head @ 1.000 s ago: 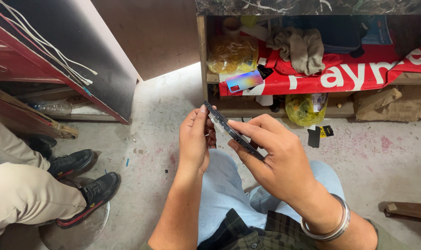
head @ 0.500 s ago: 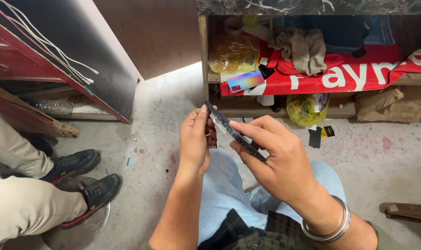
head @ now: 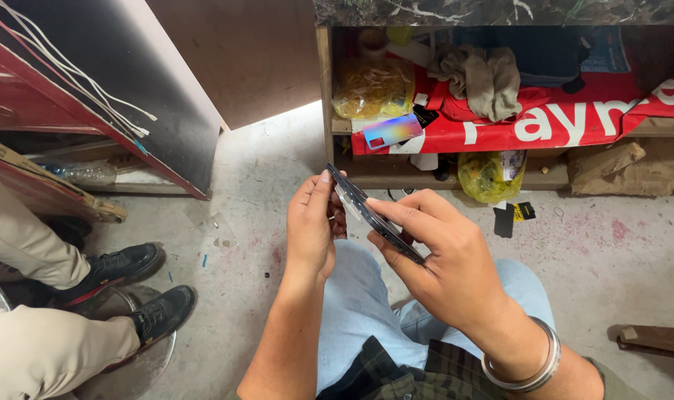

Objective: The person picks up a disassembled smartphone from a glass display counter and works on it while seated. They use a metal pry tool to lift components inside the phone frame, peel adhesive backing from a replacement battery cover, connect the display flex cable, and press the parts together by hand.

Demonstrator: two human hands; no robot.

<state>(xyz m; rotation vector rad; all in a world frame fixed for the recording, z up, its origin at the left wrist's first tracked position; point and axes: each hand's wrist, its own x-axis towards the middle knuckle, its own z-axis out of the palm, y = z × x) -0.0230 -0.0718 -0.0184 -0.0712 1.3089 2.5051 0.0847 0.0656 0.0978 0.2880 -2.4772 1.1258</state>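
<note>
A thin, flat, dark phone (head: 374, 216), glossy along its edge, is held edge-on and tilted above the lap in pale blue jeans (head: 359, 304). The left hand (head: 312, 230) is closed on its upper end, thumb pressed along the near edge and fingers curled behind. The right hand (head: 444, 263) is clasped around its lower end, index finger laid straight along the top, a smooth metal bangle (head: 526, 370) worn at the wrist. Beyond the phone, a rough wooden shelf (head: 326, 104) is seen, stuffed with a crumpled red banner (head: 574, 118), a grey rag (head: 481, 78) and a yellow plastic bag (head: 489, 174). Left of the phone, black shoes (head: 133, 285) of another person rest on the speckled concrete floor (head: 255, 192)
</note>
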